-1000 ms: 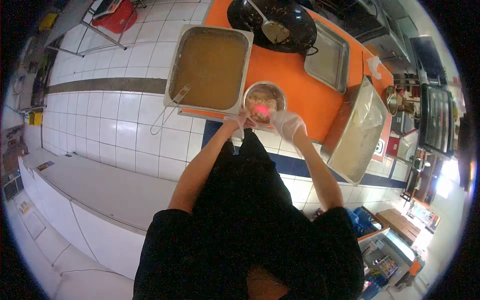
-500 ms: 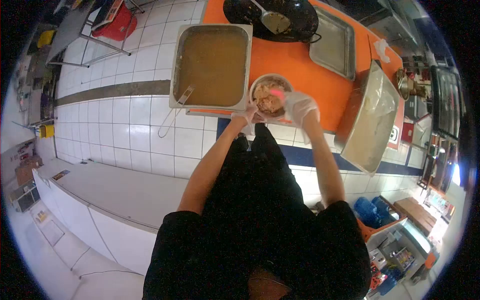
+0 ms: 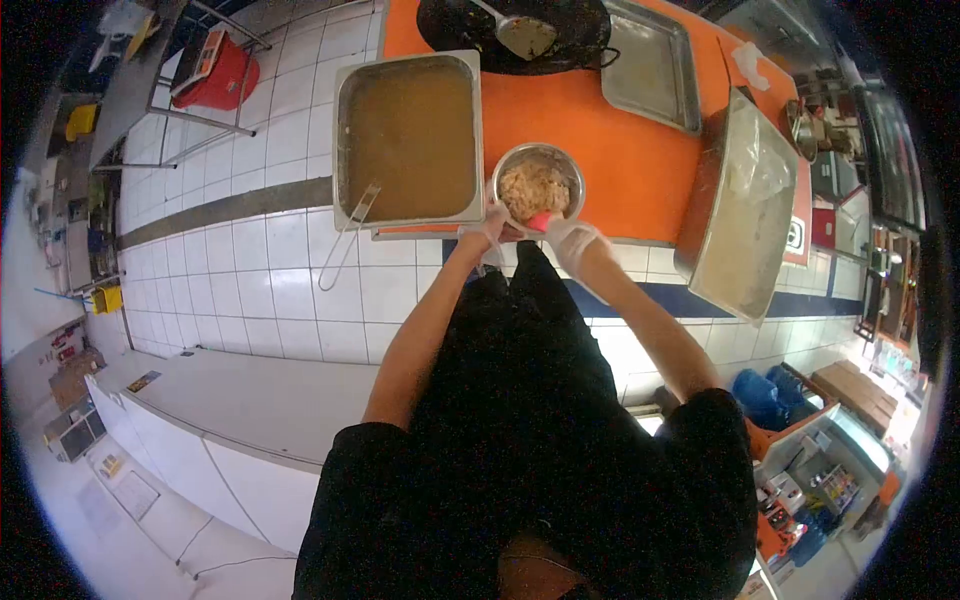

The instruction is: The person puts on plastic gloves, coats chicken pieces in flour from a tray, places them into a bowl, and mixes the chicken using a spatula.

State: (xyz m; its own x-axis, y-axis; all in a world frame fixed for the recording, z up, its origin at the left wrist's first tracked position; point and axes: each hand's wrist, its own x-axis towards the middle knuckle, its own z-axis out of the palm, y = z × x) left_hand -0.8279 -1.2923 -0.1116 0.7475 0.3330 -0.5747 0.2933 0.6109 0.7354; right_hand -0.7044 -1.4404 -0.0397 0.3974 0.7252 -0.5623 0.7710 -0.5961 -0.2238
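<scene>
A round metal bowl with a pale brown chunky mixture inside stands at the near edge of the orange table. My left hand, in a clear plastic glove, grips the bowl's near left rim. In my gloved right hand is a pink utensil, its end in the mixture at the near right side of the bowl. Left of the bowl sits a deep metal tray of brown liquid, with a wire-handled tool hanging over its front edge.
A black wok holding a metal ladle stands at the back, beside a shallow metal tray. A deep metal container with a plastic bag is at the right. A white chest stands at the lower left.
My right hand has moved the pink utensil from the upper right of the bowl down to its near side. My left hand stays at the rim. The whole view has shifted slightly.
</scene>
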